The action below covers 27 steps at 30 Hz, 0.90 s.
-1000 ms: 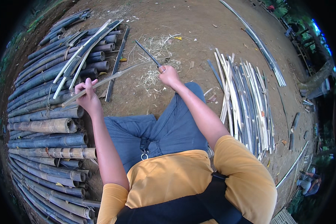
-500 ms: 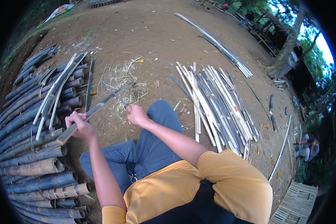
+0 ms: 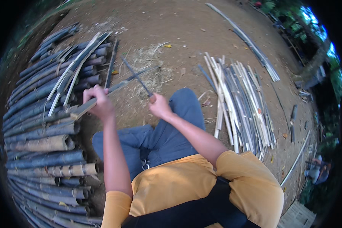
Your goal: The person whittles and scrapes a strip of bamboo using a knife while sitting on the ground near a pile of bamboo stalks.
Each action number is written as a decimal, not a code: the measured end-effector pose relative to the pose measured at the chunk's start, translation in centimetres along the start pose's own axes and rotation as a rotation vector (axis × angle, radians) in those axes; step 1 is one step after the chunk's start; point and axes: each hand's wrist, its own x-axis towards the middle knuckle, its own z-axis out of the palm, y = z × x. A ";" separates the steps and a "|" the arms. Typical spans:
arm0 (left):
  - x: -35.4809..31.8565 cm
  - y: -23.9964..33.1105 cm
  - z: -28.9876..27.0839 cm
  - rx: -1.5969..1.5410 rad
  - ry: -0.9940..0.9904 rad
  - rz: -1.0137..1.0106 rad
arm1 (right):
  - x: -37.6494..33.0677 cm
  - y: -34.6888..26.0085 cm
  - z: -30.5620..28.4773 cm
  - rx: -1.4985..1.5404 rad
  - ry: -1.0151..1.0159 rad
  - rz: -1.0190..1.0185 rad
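My left hand (image 3: pixel 97 102) is closed round a split bamboo strip (image 3: pixel 119 86), near its close end. The strip slants away to the right, its far end over the pale shavings. In my right hand (image 3: pixel 161 107) is a knife with a brown handle (image 3: pixel 152 98). Its long dark blade (image 3: pixel 137 78) points up and left and crosses the strip beyond my left hand. Whether the edge bites into the bamboo, I cannot tell. Both hands are held above the ground in front of my bent legs (image 3: pixel 184 108).
Bamboo poles (image 3: pixel 45 157) lie stacked at left, with split strips (image 3: pixel 70 72) on top. A heap of pale and dark strips (image 3: pixel 239 106) lies to my right. Curly shavings (image 3: pixel 150 57) cover the dirt ahead. Long strips (image 3: pixel 250 43) lie farther off; another person (image 3: pixel 318 170) sits at far right.
The whole view has shifted, so the piles sit farther right. The knife's blade now shows longer and crosses the strip farther from my left hand. Both hands keep their hold.
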 end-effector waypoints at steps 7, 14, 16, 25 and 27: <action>1.7 -2.3 -3.3 -0.014 0.148 -0.064 | 0.4 -2.9 1.0 -0.306 -0.072 0.027; 1.1 -2.6 -4.0 -0.090 0.128 -0.073 | 3.1 -1.1 0.2 -0.402 -0.062 0.081; 0.8 -2.7 -4.0 -0.059 0.081 -0.052 | 3.2 -0.5 0.3 -0.393 -0.080 0.065; 0.8 -2.0 -3.3 -0.037 0.067 -0.071 | 4.0 1.7 2.0 -0.250 0.027 0.055; 1.0 -2.0 -3.6 -0.031 0.060 -0.059 | 1.4 0.1 2.3 -0.224 -0.007 -0.045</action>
